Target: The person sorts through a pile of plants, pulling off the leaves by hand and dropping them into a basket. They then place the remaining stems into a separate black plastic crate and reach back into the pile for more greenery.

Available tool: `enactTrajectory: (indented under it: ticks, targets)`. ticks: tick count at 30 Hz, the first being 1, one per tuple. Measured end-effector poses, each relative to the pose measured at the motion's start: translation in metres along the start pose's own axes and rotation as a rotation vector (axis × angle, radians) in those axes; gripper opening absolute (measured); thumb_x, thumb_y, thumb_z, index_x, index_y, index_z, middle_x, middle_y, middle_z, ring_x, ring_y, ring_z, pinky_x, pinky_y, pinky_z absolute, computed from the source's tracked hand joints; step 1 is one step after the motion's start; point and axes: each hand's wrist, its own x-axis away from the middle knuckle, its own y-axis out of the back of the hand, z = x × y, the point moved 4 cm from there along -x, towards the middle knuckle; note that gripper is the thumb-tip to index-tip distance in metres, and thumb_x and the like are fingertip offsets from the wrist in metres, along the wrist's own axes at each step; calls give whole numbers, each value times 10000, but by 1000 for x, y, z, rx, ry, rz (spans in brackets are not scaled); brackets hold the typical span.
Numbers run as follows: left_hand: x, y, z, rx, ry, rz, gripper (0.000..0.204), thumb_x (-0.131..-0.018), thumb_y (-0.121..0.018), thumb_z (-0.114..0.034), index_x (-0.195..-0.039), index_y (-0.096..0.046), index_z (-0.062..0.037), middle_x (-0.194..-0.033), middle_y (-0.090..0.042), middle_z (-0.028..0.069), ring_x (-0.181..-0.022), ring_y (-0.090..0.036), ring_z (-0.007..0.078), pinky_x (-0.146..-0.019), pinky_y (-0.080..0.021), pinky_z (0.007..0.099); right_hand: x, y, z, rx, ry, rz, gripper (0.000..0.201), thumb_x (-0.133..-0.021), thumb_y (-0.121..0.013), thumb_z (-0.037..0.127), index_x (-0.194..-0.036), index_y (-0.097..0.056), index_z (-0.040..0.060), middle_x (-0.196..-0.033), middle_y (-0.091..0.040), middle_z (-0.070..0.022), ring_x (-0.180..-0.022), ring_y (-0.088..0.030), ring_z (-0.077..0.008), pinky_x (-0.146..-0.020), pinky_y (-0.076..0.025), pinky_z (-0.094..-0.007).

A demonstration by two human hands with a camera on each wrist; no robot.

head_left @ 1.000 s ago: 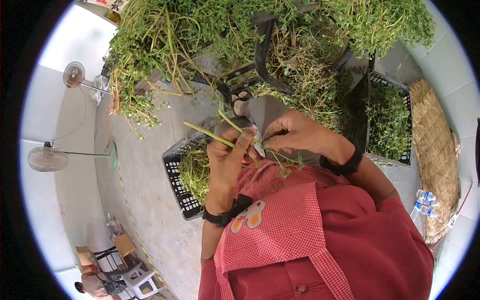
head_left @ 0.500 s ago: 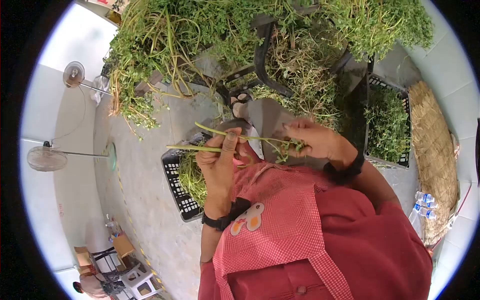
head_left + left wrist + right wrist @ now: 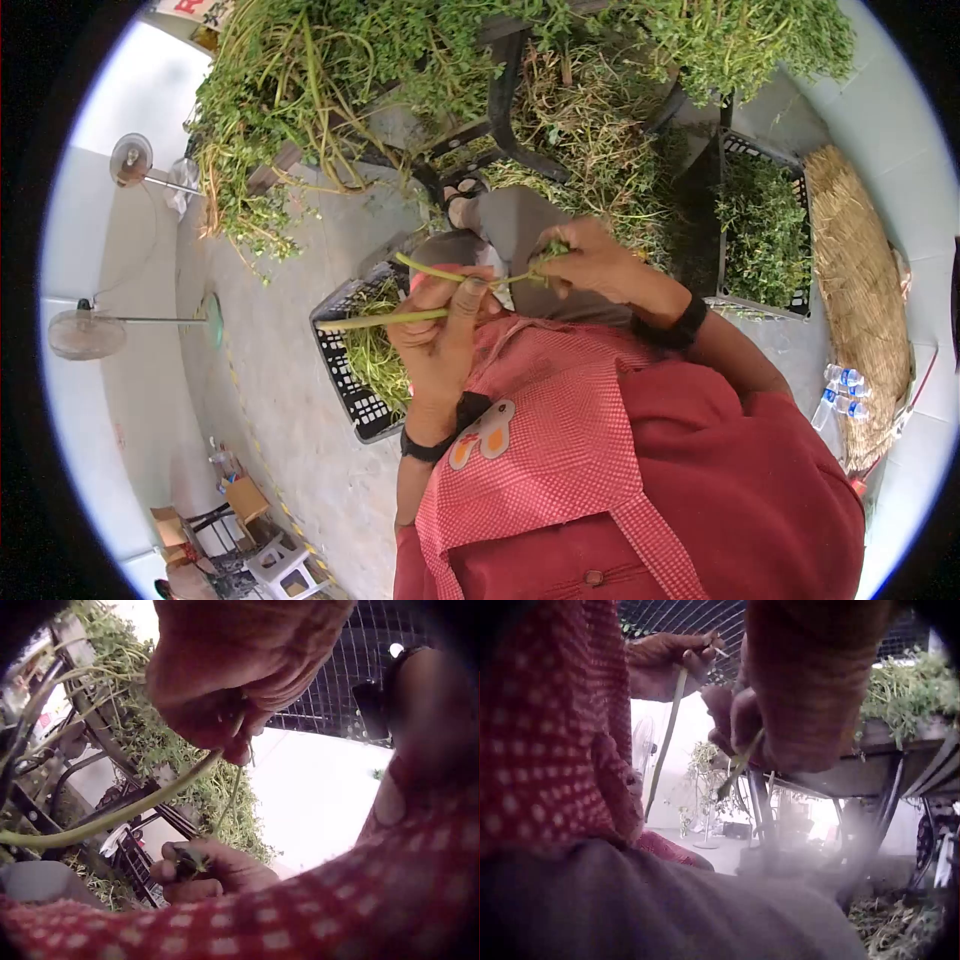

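Observation:
Low over the lap, the left hand (image 3: pixel 432 340) grips green plant stems between thumb and fingers. One thick stem (image 3: pixel 375 320) sticks out to the left over the crate, and a thinner stem (image 3: pixel 425 267) slants up beside it. Opposite, the right hand (image 3: pixel 600 268) pinches the leafy tip (image 3: pixel 556 250) of the thinner stem, which spans the gap between the hands. In the left wrist view a stem (image 3: pixel 142 802) curves out from under the left hand, with the leafy bit (image 3: pixel 191 861) at the right fingertips. A stem (image 3: pixel 666 742) hangs from the left hand in the right wrist view.
A black crate (image 3: pixel 352 405) with stripped stems stands at the left knee. Leafy greens (image 3: pixel 400 70) heap over the table ahead, with more plants (image 3: pixel 590 150) beneath. At right are another crate (image 3: pixel 808 220) of greens, a straw roll (image 3: pixel 855 300) and water bottles (image 3: pixel 845 392).
The right hand slid outward along the thin stem, opened somewhat, then closed on its leafy end and lifted slightly. The left hand kept its stems, turning them from slanted to nearly level.

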Motion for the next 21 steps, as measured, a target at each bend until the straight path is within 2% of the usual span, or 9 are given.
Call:
enactTrajectory:
  ticks: [2,3,5,9,12,16,18,19,21]
  targets:
    - [-3,4,6,-22,80,-60,159,-862,-600,-112,-910,-648,32,-686,-620,44,-601,-580,77,-539,-478,182,8,-9,0,-261,-94,250,238,-811,-628,147,-958,-563,-28,-770,-594,-27,-533,-522,-53,-461,-396,-178]
    - [-4,5,7,-19,84,-49,159,-862,-600,-112,-910,-648,32,-686,-620,44,-601,-580,77,-539,-478,182,12,-9,2,-265,-97,239,238,-811,-628,147,-958,-563,-28,-770,-594,-27,-533,-522,-53,-461,-396,-178]
    - [-4,9,6,-114,82,-114,177,-865,-601,-138,-908,-652,25,-667,-617,36,-583,-576,73,-521,-469,176,21,-13,15,-440,56,430,290,-829,-614,148,-1067,-541,-1,-803,-590,-12,-568,-523,-43,-470,-394,-163]
    - [-2,18,11,-169,22,-143,209,-883,-575,-174,-898,-639,23,-669,-604,55,-557,-535,96,-493,-429,220,26,-8,17,-331,-15,414,254,-860,-583,170,-1072,-570,31,-752,-563,28,-571,-483,-16,-457,-359,-154]
    - [0,14,10,-175,43,-130,224,-885,-572,-189,-882,-633,26,-660,-597,48,-547,-527,94,-489,-423,217,23,-7,9,-185,31,282,341,-852,-560,397,-891,-647,69,-653,-551,49,-539,-465,-23,-490,-376,-187]
    - [2,12,10,-196,72,-127,242,-881,-577,-204,-873,-629,32,-642,-586,40,-542,-526,96,-493,-427,217,20,-8,0,-57,51,244,333,-822,-583,369,-911,-638,53,-637,-579,-12,-525,-506,-74,-498,-410,-238]
    - [4,7,11,-335,33,-45,223,-887,-550,-176,-872,-626,33,-654,-587,45,-564,-543,100,-532,-449,211,18,-7,5,266,389,17,312,-779,-602,319,-901,-636,34,-671,-602,-106,-542,-555,-190,-536,-442,-323]
    - [7,5,10,-330,34,-37,223,-887,-550,-176,-872,-626,33,-654,-587,45,-564,-543,100,-532,-449,211,14,-8,2,269,385,9,312,-779,-602,319,-901,-636,34,-671,-602,-106,-542,-555,-190,-536,-442,-323]
    - [12,-5,0,-240,-161,6,223,-870,-586,-173,-816,-616,41,-687,-616,86,-588,-591,130,-531,-490,227,2,9,-12,446,530,-376,254,-780,-605,263,-816,-626,13,-620,-573,-104,-519,-526,-194,-526,-442,-352]
